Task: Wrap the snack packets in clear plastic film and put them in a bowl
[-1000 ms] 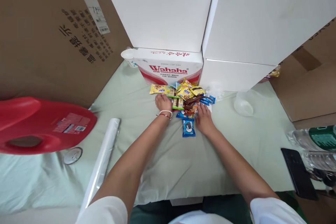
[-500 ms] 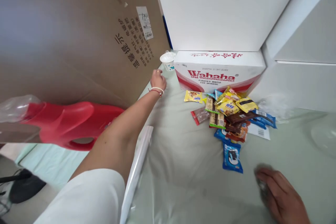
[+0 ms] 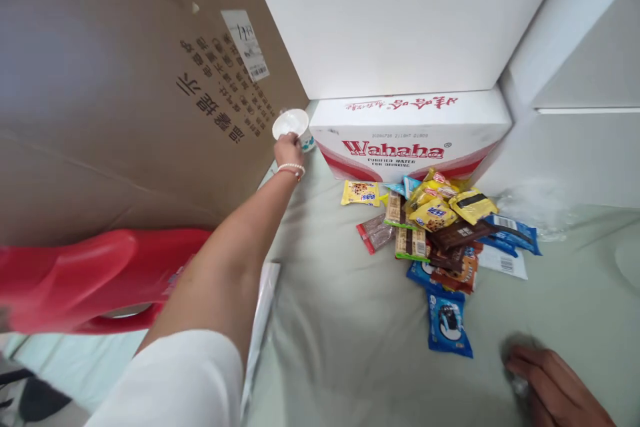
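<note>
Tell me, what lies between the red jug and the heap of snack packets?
In the head view, the person's left arm crosses it, the left hand gripping a white cup. Beneath lies a white roll, then bare green cloth.

Toward the back edge of the table, the white paper cup is between the brown cardboard box on its left and the white Wahaha carton, before which lies the heap of snack packets.

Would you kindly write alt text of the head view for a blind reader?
The left hand grips a white paper cup beside a Wahaha box; the right hand rests on the green sheet near a snack pile.
</note>
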The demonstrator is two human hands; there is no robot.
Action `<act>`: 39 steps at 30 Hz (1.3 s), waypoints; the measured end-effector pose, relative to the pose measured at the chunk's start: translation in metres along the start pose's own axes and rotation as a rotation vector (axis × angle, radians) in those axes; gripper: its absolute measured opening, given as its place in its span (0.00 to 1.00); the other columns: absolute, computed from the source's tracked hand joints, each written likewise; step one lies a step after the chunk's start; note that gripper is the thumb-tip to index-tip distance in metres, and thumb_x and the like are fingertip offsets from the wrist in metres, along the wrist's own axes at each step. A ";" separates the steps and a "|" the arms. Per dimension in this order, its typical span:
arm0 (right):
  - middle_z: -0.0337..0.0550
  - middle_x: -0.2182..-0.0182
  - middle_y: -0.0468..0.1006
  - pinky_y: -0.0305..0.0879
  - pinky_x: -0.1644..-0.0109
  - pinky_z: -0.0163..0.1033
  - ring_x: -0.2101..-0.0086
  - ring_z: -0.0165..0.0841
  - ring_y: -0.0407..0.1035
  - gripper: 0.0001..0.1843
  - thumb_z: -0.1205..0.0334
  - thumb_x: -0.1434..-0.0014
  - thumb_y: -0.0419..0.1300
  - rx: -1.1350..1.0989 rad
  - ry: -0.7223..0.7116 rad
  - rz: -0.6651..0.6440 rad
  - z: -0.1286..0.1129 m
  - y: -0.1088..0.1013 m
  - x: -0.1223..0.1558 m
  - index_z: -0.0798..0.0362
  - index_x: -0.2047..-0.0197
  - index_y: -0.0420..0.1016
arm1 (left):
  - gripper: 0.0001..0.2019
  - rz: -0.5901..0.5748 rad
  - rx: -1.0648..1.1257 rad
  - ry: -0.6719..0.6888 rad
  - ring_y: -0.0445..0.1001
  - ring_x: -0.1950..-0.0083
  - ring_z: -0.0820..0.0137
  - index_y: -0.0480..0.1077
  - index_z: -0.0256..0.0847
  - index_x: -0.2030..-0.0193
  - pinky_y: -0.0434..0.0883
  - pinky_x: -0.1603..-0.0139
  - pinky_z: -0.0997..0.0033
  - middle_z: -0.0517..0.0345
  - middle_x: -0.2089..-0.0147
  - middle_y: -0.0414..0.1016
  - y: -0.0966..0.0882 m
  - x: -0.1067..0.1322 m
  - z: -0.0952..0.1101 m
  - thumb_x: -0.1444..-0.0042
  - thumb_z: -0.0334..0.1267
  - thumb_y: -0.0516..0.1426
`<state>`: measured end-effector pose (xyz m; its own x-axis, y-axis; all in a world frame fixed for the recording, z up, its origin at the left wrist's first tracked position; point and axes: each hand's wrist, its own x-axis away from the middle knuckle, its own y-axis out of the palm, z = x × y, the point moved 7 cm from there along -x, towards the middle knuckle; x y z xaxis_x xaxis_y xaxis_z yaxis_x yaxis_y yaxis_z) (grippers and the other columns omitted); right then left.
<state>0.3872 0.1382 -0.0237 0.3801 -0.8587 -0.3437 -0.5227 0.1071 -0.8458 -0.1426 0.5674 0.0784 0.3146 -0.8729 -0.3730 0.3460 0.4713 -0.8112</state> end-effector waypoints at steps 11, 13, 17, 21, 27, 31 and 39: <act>0.50 0.50 0.77 0.75 0.48 0.46 0.50 0.41 0.76 0.16 0.62 0.31 0.53 -0.368 0.089 0.275 -0.076 -0.077 -0.083 0.49 0.44 0.76 | 0.14 -0.345 0.100 0.678 0.79 0.48 0.63 0.77 0.43 0.48 0.77 0.45 0.62 0.49 0.50 0.81 -0.148 0.351 0.108 0.28 0.35 0.49; 0.51 0.48 0.77 0.74 0.45 0.45 0.48 0.40 0.75 0.17 0.62 0.30 0.54 -0.320 0.024 0.188 -0.110 -0.084 -0.106 0.48 0.42 0.75 | 0.15 -0.378 0.157 0.775 0.79 0.49 0.63 0.77 0.43 0.48 0.78 0.46 0.60 0.48 0.51 0.82 -0.151 0.412 0.134 0.29 0.32 0.49; 0.54 0.37 0.75 0.76 0.49 0.44 0.48 0.42 0.78 0.22 0.66 0.31 0.55 0.014 -0.113 -0.493 -0.165 -0.040 -0.134 0.50 0.36 0.73 | 0.15 -0.351 0.282 0.828 0.80 0.52 0.66 0.75 0.42 0.45 0.80 0.52 0.63 0.47 0.49 0.81 -0.140 0.485 0.160 0.30 0.28 0.50; 0.64 0.44 0.80 0.77 0.53 0.47 0.51 0.47 0.81 0.34 0.68 0.31 0.53 0.293 -0.015 -0.773 -0.172 -0.010 -0.140 0.61 0.23 0.55 | 0.22 -0.277 0.364 0.665 0.77 0.37 0.61 0.66 0.43 0.34 0.81 0.42 0.56 0.41 0.36 0.75 -0.126 0.501 0.147 0.32 0.27 0.50; 0.64 0.51 0.84 0.75 0.48 0.49 0.48 0.50 0.80 0.18 0.71 0.32 0.54 0.323 0.067 -0.935 -0.180 0.001 -0.150 0.61 0.44 0.80 | 0.31 -0.262 0.451 0.523 0.73 0.31 0.58 0.53 0.46 0.25 0.79 0.37 0.49 0.39 0.32 0.70 -0.119 0.498 0.124 0.33 0.27 0.50; 0.57 0.50 0.84 0.74 0.48 0.47 0.49 0.49 0.79 0.17 0.64 0.37 0.64 0.106 0.102 -0.799 -0.170 -0.014 -0.142 0.55 0.45 0.80 | 0.32 -0.235 0.492 0.474 0.77 0.37 0.59 0.51 0.46 0.25 0.81 0.41 0.52 0.40 0.34 0.71 -0.119 0.491 0.117 0.34 0.28 0.52; 0.52 0.49 0.80 0.73 0.52 0.44 0.55 0.41 0.77 0.32 0.43 0.33 0.54 -0.473 0.468 0.152 -0.035 -0.109 -0.139 0.54 0.34 0.65 | 0.16 -0.263 0.500 0.597 0.80 0.56 0.66 0.69 0.46 0.45 0.80 0.58 0.67 0.52 0.53 0.75 -0.116 0.480 0.126 0.35 0.26 0.52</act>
<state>0.3646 0.2285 0.1302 -0.0380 -0.9892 -0.1414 -0.8621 0.1040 -0.4959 0.0796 0.1100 0.0506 -0.3063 -0.8164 -0.4895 0.7401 0.1192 -0.6619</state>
